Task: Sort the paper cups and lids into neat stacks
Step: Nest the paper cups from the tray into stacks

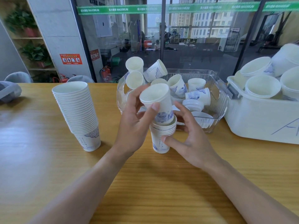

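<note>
My left hand (134, 120) grips a white paper cup (157, 101) with blue print, tilted, its base resting in the top of a short stack of cups (160, 141) on the wooden table (48, 167). My right hand (189, 139) holds that short stack around its side. A tall stack of nested cups (77, 113) stands to the left. Behind, a clear plastic bin (221, 101) holds several loose cups and white lids (193, 105).
A white tub (262, 125) full of paper cups sits at the right. A grey bundle (8, 92) lies at the table's far left edge. A glass wall stands behind the table, and chair backs show beyond its far edge.
</note>
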Tool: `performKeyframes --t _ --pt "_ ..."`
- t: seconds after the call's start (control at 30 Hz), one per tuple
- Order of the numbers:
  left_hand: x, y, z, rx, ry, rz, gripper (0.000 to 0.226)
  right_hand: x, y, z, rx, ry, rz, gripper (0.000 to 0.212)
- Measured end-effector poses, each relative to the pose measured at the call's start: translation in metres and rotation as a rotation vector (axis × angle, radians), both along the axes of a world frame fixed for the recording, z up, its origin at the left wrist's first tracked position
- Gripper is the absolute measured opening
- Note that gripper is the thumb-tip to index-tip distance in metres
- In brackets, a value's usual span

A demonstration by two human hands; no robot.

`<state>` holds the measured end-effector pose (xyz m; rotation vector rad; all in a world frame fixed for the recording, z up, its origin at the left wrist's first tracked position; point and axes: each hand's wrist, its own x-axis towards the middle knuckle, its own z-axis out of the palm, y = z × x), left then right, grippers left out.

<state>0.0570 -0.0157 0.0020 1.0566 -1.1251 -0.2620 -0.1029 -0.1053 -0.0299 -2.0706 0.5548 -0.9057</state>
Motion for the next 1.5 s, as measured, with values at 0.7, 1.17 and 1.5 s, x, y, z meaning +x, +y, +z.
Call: performKeyframes --t 0.7,1.17,1.5 --pt "0.006 -0.003 -0.025 0.213 -0.104 0.055 0.050 -0.009 -0.024 0.003 -0.022 -0.088 -0.253 0.055" --pt "0.043 -0.041 0.018 0.421 -0.543 0.431 0.017 -0.025 -0.100 0.074 -0.540 0.458 -0.362 0.052" --pt "0.066 -0.094 0.036 0.741 -1.282 0.445 0.049 0.002 -0.137 0.094 -0.906 1.142 -0.371 0.040"
